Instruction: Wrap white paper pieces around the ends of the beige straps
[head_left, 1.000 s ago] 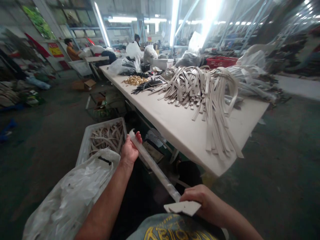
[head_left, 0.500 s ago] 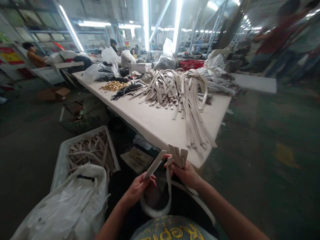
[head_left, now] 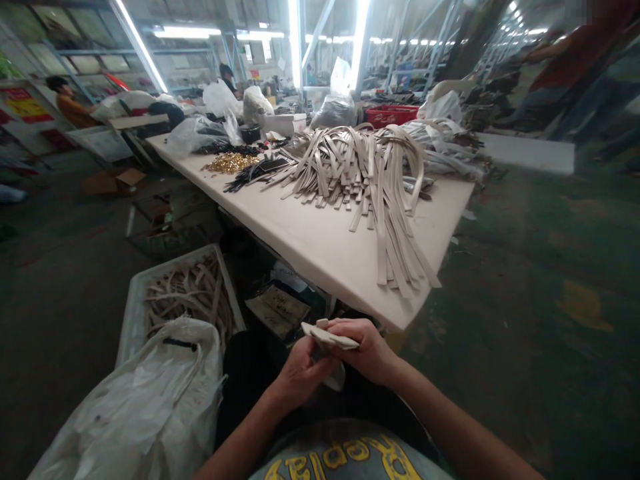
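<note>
Both my hands meet low in the middle of the head view, just in front of my lap. My left hand (head_left: 299, 373) and my right hand (head_left: 367, 350) are closed together on a bunch of pale beige straps (head_left: 327, 337), whose flat ends stick out to the left above my fingers. A loop of the straps hangs down between the hands. The near corner of the long table (head_left: 330, 250) lies just beyond them.
A big heap of beige straps (head_left: 367, 173) covers the table, with dark straps (head_left: 255, 175), gold metal parts (head_left: 231, 162) and bags farther back. A white crate of straps (head_left: 187, 297) and a plastic bag (head_left: 140, 407) sit at my left. People work in the background.
The straps were stretched long between my hands, then folded up. My hands have come together and now hold the strap ends bunched and lowered near my lap.
</note>
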Action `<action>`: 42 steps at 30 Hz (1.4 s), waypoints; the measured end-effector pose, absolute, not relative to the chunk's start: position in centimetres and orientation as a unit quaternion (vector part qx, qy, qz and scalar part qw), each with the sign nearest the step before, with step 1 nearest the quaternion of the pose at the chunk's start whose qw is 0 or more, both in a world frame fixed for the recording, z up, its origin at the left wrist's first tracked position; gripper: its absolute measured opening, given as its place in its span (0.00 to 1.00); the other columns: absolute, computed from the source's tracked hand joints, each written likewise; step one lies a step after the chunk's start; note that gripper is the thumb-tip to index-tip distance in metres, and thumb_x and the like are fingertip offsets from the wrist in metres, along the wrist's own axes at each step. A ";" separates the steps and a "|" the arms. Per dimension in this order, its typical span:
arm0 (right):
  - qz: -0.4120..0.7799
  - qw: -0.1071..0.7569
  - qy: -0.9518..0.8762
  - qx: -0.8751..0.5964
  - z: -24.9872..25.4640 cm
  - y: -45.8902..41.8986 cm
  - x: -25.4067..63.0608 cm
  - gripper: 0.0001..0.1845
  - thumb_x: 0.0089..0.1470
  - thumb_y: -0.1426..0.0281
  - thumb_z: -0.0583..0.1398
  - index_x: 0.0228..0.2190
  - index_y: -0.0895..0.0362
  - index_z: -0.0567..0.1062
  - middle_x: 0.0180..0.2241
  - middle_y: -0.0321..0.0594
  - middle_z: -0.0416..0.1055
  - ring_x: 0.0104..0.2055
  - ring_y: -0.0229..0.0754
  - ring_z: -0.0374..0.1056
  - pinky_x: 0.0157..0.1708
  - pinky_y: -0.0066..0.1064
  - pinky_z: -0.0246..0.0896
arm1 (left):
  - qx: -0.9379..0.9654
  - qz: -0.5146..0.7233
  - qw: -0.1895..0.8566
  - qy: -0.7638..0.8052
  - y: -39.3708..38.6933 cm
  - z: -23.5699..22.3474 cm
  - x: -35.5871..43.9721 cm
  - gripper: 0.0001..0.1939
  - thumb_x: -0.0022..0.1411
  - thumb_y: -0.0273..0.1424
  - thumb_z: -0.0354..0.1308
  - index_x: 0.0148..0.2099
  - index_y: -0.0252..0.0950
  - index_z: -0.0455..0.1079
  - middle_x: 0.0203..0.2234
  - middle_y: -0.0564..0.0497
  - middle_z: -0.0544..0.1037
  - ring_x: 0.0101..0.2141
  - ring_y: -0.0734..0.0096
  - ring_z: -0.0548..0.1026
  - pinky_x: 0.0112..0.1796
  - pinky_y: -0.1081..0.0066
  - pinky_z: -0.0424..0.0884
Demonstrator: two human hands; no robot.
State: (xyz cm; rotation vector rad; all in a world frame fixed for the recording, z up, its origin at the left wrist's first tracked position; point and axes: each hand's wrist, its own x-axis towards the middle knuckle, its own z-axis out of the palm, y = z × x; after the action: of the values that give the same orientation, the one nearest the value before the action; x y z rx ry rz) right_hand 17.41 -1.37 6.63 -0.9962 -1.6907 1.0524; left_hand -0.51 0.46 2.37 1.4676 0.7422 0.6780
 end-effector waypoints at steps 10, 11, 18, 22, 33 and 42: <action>0.339 0.382 -0.727 -0.459 7.1 -1.8 19.8 0.11 0.58 0.66 0.60 0.30 0.56 0.80 0.34 0.44 0.78 0.35 0.46 0.74 0.35 0.30 0.69 | 0.762 0.271 0.499 0.312 -1.9 -4.2 0.8 0.26 0.68 0.47 0.41 0.39 0.33 0.73 0.32 0.44 0.76 0.35 0.64 0.73 0.41 0.66 0.68; 0.337 0.372 -0.734 -0.458 6.9 -1.7 20.0 0.10 0.57 0.65 0.61 0.32 0.56 0.81 0.37 0.45 0.79 0.38 0.48 0.75 0.38 0.32 0.70 | 0.761 0.259 0.499 0.324 -1.7 -5.1 0.5 0.26 0.68 0.47 0.41 0.39 0.34 0.73 0.32 0.44 0.76 0.35 0.64 0.73 0.41 0.66 0.68; 0.374 0.254 -0.690 -0.564 3.5 -2.3 22.9 0.18 0.58 0.58 0.56 0.43 0.52 0.80 0.44 0.43 0.79 0.44 0.51 0.75 0.45 0.32 0.70 | 0.686 0.314 0.468 0.460 3.1 -5.1 -6.0 0.24 0.68 0.47 0.41 0.42 0.34 0.71 0.36 0.45 0.76 0.37 0.64 0.73 0.41 0.65 0.69; 0.340 0.109 -0.663 -0.657 -2.0 -4.3 25.0 0.18 0.53 0.63 0.56 0.44 0.50 0.79 0.46 0.42 0.77 0.47 0.56 0.74 0.47 0.41 0.69 | 0.697 0.440 0.332 0.458 9.4 0.4 -12.9 0.17 0.68 0.42 0.44 0.43 0.36 0.68 0.42 0.43 0.76 0.46 0.62 0.73 0.50 0.62 0.65; 0.304 -0.050 -0.647 -0.697 -5.9 -5.7 24.7 0.17 0.58 0.65 0.54 0.46 0.53 0.76 0.46 0.48 0.76 0.46 0.54 0.73 0.41 0.38 0.64 | 0.526 0.333 0.008 0.782 20.3 4.2 -31.8 0.40 0.50 0.36 0.64 0.62 0.27 0.57 0.62 0.30 0.58 0.63 0.44 0.56 0.60 0.49 0.55; 0.423 0.039 -0.615 -0.664 -4.1 -4.6 24.8 0.12 0.51 0.61 0.60 0.30 0.56 0.78 0.29 0.41 0.76 0.32 0.47 0.71 0.29 0.32 0.58 | 0.494 0.460 0.330 0.660 8.2 -3.5 -20.6 0.24 0.56 0.43 0.59 0.51 0.34 0.68 0.48 0.41 0.76 0.48 0.58 0.75 0.51 0.58 0.69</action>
State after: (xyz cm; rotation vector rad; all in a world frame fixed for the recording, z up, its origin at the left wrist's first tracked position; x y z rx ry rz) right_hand 24.80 -4.59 -4.10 -2.0373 -1.8854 1.2967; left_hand -20.56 8.23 -3.51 1.2931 1.7267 1.2030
